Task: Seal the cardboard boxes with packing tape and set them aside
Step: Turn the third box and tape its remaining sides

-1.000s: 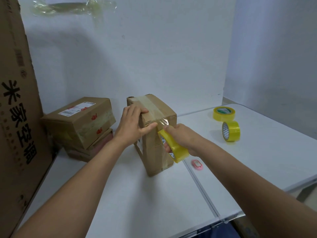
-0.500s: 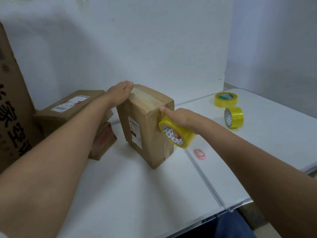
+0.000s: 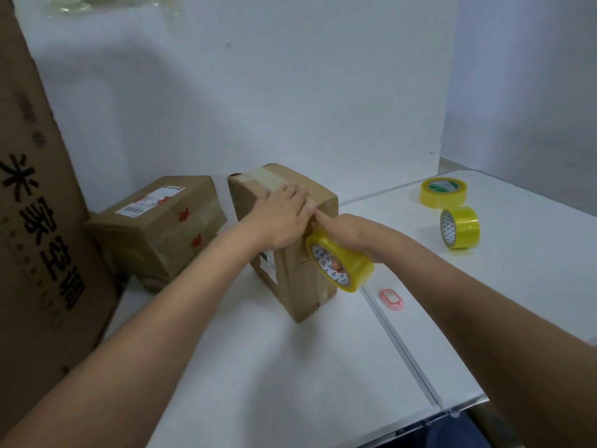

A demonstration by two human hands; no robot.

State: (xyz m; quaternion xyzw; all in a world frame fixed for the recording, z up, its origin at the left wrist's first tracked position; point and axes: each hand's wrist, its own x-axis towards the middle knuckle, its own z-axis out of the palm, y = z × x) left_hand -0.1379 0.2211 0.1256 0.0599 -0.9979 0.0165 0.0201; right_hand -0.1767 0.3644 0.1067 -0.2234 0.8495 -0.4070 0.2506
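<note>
Left hand [image 3: 284,218] flat on box [image 3: 300,286]; right hand [image 3: 349,231] gripping tape roll [image 3: 339,263]; labels unreadable.

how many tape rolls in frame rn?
3. One yellow roll held by the right hand against the upright box. One roll lying flat at the far right of the table; one standing on edge just in front of it. None visibly hidden.

a small pink tag [image 3: 391,298] lies on the white table [image 3: 290,367] (beside its seam), white wall [image 3: 290,92] behind.
</note>
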